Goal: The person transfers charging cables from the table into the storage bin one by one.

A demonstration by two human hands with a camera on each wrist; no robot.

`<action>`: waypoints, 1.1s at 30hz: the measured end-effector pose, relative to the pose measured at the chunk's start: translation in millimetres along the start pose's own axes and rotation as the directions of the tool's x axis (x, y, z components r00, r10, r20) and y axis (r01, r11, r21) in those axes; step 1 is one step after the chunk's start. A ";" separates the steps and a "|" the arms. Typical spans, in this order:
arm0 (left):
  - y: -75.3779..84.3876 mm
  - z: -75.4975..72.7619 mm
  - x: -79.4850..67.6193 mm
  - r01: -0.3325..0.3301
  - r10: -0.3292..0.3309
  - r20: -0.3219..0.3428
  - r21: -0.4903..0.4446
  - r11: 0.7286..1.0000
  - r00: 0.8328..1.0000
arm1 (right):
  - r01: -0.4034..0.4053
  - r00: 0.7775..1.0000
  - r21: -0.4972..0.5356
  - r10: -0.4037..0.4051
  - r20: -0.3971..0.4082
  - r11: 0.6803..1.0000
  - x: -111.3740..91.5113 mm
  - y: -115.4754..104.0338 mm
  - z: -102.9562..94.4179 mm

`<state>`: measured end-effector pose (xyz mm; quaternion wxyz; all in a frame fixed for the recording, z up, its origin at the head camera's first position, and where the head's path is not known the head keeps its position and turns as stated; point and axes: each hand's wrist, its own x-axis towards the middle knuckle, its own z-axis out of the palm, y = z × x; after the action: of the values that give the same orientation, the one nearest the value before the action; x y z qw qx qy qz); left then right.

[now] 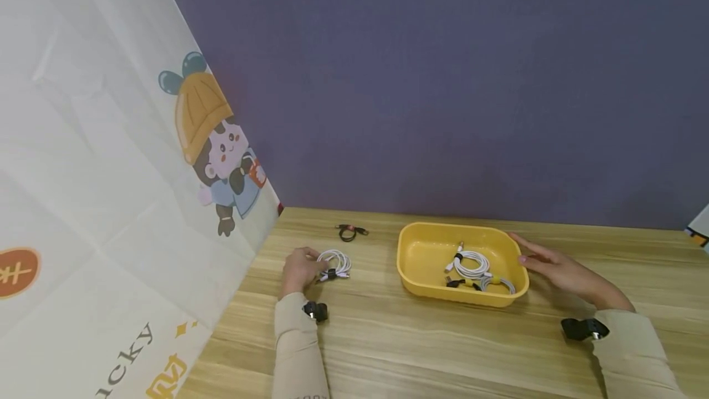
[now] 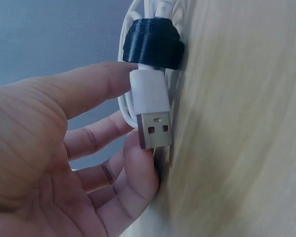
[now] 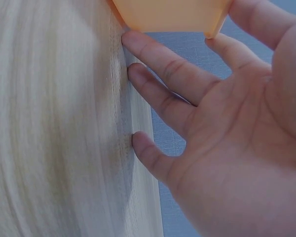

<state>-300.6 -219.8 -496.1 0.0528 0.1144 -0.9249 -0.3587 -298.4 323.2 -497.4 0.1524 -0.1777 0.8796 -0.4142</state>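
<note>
In the head view my left hand (image 1: 301,273) is at a coiled white USB cable (image 1: 339,261) on the left of the table. Its thumb and fingers close around the bundle near a black strap (image 2: 153,43), and the USB plug (image 2: 155,111) points toward the palm. My right hand (image 1: 570,276) rests at the right end of a yellow basket (image 1: 410,285), its fingers extended and fingertips at the rim and wall. Inside the basket lie a coiled white cable (image 1: 473,263), a grey cable (image 1: 505,285) and a black plug (image 1: 455,282).
A small black cable (image 1: 348,233) lies behind the left hand. The wooden table (image 1: 388,350) meets a dark blue panel (image 1: 443,79) at the back. A printed white sheet (image 1: 111,140) borders the table's left side.
</note>
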 end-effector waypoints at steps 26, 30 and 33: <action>8.0 3.9 0.5 0.084 -0.079 -0.076 0.057 0.995 0.994 | -0.024 1.000 0.010 0.024 0.005 1.000 -0.4 0.0 0.2; 9.7 2.2 0.6 0.071 -0.070 -0.071 0.022 0.997 0.995 | -0.013 1.000 0.001 0.013 0.003 1.000 -0.4 -1.0 -0.4; 10.3 1.1 0.7 0.058 -0.058 -0.079 -0.002 0.998 0.995 | -0.012 1.000 0.006 0.012 0.011 1.000 -0.8 -2.3 -1.0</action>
<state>-303.3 -211.9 -490.0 0.0790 0.1553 -0.9184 -0.3551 -297.7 322.8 -494.8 0.1603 -0.1743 0.8784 -0.4150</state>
